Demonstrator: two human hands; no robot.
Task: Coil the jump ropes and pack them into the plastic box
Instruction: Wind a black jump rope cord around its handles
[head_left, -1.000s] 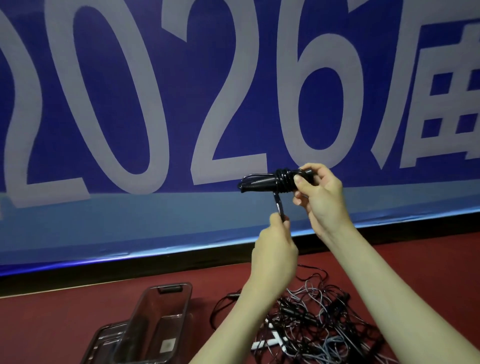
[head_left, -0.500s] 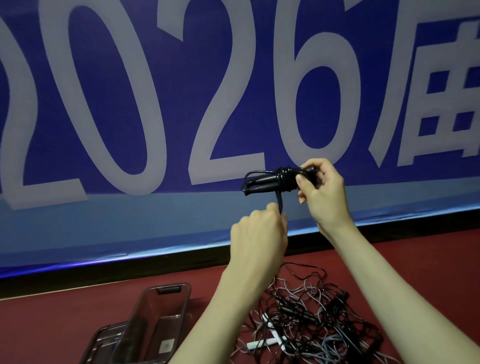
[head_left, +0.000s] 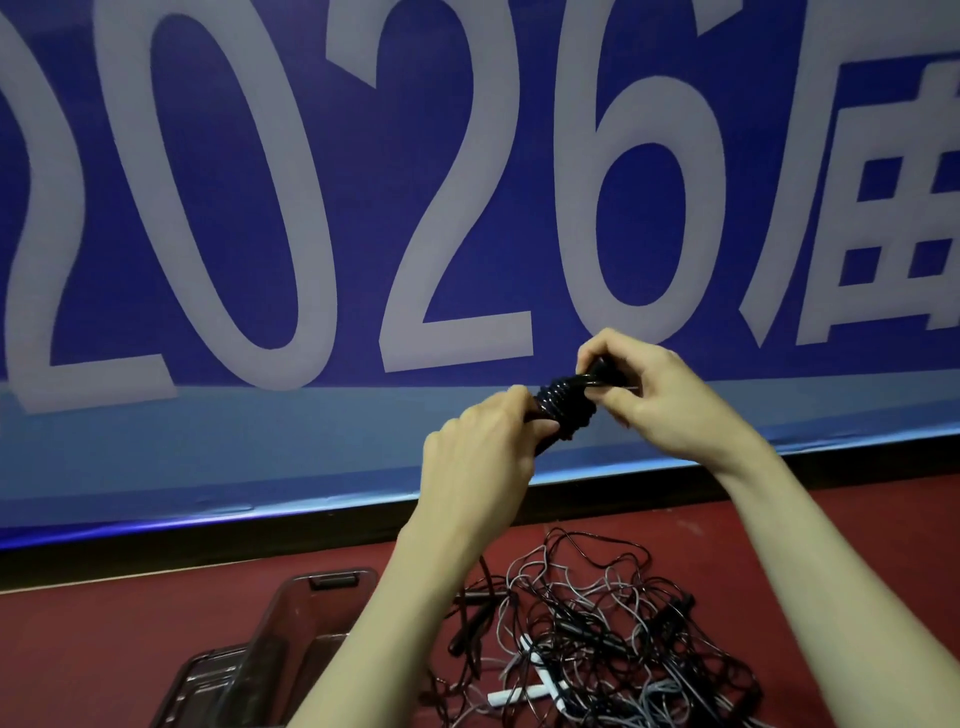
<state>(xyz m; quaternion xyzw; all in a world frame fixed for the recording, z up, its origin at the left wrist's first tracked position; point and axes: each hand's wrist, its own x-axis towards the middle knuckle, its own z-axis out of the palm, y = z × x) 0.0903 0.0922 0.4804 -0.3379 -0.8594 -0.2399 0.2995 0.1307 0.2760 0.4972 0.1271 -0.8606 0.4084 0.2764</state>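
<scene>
While both hands are raised before the blue banner (head_left: 208, 441), they grip one black jump rope (head_left: 563, 410), its glossy cord wound in tight turns round its handles. Left hand (head_left: 480, 462) clasps the lower end; right hand (head_left: 654, 395) pinches the upper. Below, tangled black and grey ropes (head_left: 597, 639) lie on the red floor (head_left: 104, 639), beside the clear plastic box (head_left: 291, 613).

Both hands, L (head_left: 480, 457) & R (head_left: 660, 400), grip coiled black rope (head_left: 563, 408); box (head_left: 291, 634) below.

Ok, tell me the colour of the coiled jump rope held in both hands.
Glossy black: the coiled jump rope shows best in the head view.
</scene>
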